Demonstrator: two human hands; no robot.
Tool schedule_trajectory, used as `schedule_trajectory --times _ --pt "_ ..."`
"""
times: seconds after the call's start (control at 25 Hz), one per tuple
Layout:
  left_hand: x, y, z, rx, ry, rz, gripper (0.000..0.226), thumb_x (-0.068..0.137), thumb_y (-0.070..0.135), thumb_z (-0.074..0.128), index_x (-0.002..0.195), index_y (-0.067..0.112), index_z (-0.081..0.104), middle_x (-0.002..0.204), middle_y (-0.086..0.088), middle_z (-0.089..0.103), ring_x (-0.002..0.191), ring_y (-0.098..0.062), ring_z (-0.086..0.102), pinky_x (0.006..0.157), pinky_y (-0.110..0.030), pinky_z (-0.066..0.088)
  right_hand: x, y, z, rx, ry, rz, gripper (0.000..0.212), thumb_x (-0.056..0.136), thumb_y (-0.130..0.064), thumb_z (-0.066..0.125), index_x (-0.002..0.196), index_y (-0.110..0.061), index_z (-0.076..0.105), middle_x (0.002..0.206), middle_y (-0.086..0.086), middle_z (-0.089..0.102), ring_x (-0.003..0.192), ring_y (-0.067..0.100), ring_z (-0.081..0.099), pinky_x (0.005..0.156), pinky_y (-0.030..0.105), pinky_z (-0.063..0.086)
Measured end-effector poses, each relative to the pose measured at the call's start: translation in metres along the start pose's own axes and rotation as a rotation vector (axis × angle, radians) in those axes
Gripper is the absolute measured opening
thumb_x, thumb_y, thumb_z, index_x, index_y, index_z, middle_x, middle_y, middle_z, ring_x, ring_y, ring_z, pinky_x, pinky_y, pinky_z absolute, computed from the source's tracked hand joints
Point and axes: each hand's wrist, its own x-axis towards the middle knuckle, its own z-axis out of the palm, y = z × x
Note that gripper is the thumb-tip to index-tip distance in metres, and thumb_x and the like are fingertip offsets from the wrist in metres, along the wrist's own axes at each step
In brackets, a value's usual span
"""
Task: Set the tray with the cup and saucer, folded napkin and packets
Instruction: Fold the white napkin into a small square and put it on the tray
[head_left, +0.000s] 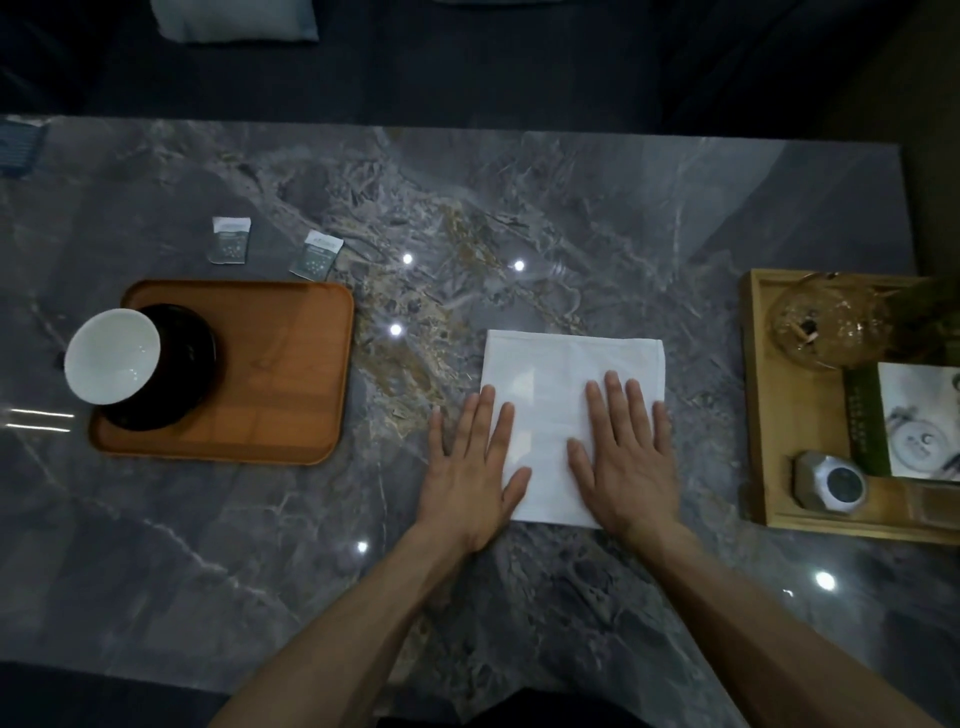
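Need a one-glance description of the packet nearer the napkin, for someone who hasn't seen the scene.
Start at the orange tray on the left of the marble table. Just beyond its far right corner lies a small packet. Unlike the other packet further left, it sits tilted and closer to the tray.

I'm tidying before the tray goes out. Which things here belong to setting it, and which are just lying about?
Belongs to the job: orange tray, white cup on dark saucer, white napkin under both hands, two packets.

Lying about: wooden box with glass pot, metal tin, booklet.
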Motion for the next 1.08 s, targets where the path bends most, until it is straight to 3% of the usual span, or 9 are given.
schedule_trajectory --times 0.08,0.2,0.36,0.44,0.56,0.64,0.76,0.96,1.08 --pt "0.007 -0.007 -0.012 -0.018 0.051 0.022 0.066 0.097 0.054 0.026 0.151 0.017 0.025 0.159 -0.013 0.024 0.145 -0.029 0.023 0.116 -0.061 0.002 0.005 0.004 -0.01 0.027 0.019 -0.005 0.065 0.099 -0.054 0.023 0.155 -0.022 0.012 0.164 0.005 0.012 0.15 0.024 0.009 0.12 0.046 0.01" --pt "0.041 -0.024 -0.041 -0.092 0.127 0.034 0.044 0.094 0.045 0.036 0.127 0.022 0.052 0.122 -0.006 0.056 0.114 -0.026 0.052 0.107 -0.052 0.024 0.031 0.018 -0.035 0.093 0.083 -0.02 0.053 0.097 -0.046 0.04 0.144 -0.023 0.038 0.152 0.005 0.04 0.137 0.026 0.035 0.109 0.047 0.029" --pt "0.101 -0.037 -0.078 -0.211 0.038 0.007 0.049 0.087 0.04 0.059 0.132 0.021 0.049 0.122 -0.009 0.053 0.111 -0.028 0.05 0.092 -0.042 0.041 0.075 0.041 -0.067 0.096 -0.065 0.004 0.072 0.089 -0.048 0.061 0.149 -0.026 0.028 0.156 0.002 0.03 0.143 0.027 0.024 0.114 0.049 0.026" --pt "0.122 -0.043 -0.089 -0.171 -0.083 0.05 0.055 0.08 0.042 0.067 0.129 0.024 0.05 0.123 -0.008 0.049 0.111 -0.028 0.051 0.084 -0.04 0.045 0.089 0.048 -0.079 0.036 -0.139 -0.052 0.074 0.083 -0.048 0.069 0.146 -0.029 0.034 0.152 0.002 0.035 0.137 0.029 0.033 0.107 0.05 0.037" --pt "0.144 -0.045 -0.099 -0.09 -0.197 0.045 0.057 0.073 0.046 0.074 0.12 0.025 0.05 0.12 -0.006 0.053 0.107 -0.028 0.056 0.076 -0.037 0.042 0.104 0.054 -0.09 -0.039 -0.161 -0.122 0.07 0.075 -0.043 0.078 0.136 -0.031 0.045 0.135 0.003 0.048 0.117 0.028 0.05 0.087 0.042 0.047" --pt "0.152 -0.042 -0.1 -0.095 -0.231 0.039 0.055 0.07 0.046 0.077 0.112 0.025 0.049 0.116 -0.005 0.056 0.103 -0.028 0.057 0.074 -0.036 0.042 0.11 0.053 -0.091 -0.034 -0.173 -0.106 0.066 0.073 -0.042 0.08 0.128 -0.032 0.045 0.123 0.003 0.055 0.104 0.027 0.055 0.076 0.036 0.042" --pt "0.159 -0.042 -0.104 -0.136 -0.296 0.039 0.049 0.067 0.041 0.081 0.098 0.026 0.046 0.109 -0.003 0.058 0.097 -0.026 0.057 0.073 -0.036 0.045 0.115 0.053 -0.09 -0.067 -0.221 -0.091 0.057 0.074 -0.047 0.078 0.118 -0.034 0.044 0.112 0.001 0.064 0.095 0.023 0.049 0.075 0.037 0.038" --pt "0.16 -0.044 -0.105 -0.129 -0.32 0.109 0.034 0.072 0.038 0.078 0.097 0.024 0.058 0.102 0.0 0.057 0.093 -0.022 0.055 0.067 -0.034 0.042 0.118 0.055 -0.09 -0.098 -0.264 -0.036 0.058 0.072 -0.054 0.077 0.118 -0.026 0.055 0.117 0.004 0.056 0.112 0.028 0.048 0.085 0.043 0.043" --pt "0.154 -0.048 -0.102 -0.128 -0.256 0.164 0.029 0.077 0.035 0.071 0.099 0.021 0.057 0.104 -0.002 0.055 0.097 -0.024 0.053 0.066 -0.033 0.035 0.116 0.057 -0.086 0.0 -0.259 -0.008 0.051 0.072 -0.047 0.079 0.107 -0.026 0.049 0.112 0.003 0.06 0.094 0.022 0.051 0.078 0.04 0.047"
